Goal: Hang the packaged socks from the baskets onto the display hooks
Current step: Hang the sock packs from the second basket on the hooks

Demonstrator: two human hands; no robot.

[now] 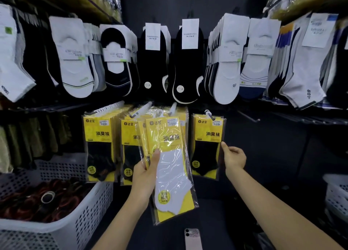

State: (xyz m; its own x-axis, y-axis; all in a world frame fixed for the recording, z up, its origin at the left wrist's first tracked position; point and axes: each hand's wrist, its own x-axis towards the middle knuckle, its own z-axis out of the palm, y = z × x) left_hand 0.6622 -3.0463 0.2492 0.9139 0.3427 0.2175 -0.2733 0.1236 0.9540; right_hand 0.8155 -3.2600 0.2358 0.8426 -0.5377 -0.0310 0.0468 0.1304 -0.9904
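My left hand (147, 171) grips a small stack of yellow packs of white socks (170, 167), thumb on the front pack, its top hanger near a white display hook (172, 107). To the right hangs a yellow pack of black socks (207, 146) on its own hook (209, 114). My right hand (233, 158) is beside that pack's right edge, index finger stretched to touch it, other fingers loosely curled and holding nothing. Two more rows of yellow packs (99, 146) hang at the left.
A white perforated basket (90, 208) with dark red and black goods stands at the lower left. Another white basket (337, 195) is at the right edge. A phone (193, 238) lies at the bottom centre. Rows of white and black socks (188, 61) hang above.
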